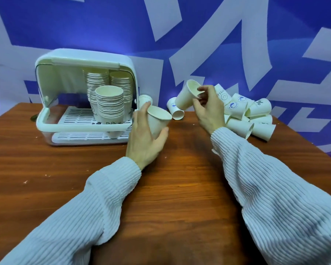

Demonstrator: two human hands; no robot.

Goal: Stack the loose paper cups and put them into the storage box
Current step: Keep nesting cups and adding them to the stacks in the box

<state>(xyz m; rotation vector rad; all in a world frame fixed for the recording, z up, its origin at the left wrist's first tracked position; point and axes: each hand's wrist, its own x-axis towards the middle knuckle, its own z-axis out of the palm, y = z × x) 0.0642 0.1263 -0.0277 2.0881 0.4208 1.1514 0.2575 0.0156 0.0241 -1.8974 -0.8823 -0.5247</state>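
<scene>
Left hand [144, 142] grips an upright cup [158, 121] — right hand [208, 109] pinches a tilted cup [187, 95], mouth up-right.

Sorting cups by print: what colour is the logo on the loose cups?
Blue, on white loose cups, head view.

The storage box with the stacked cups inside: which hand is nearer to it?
Left. The left hand, holding a paper cup, is just beside the storage box's right front corner. The right hand, with another cup, is farther right, near the loose pile.
</scene>
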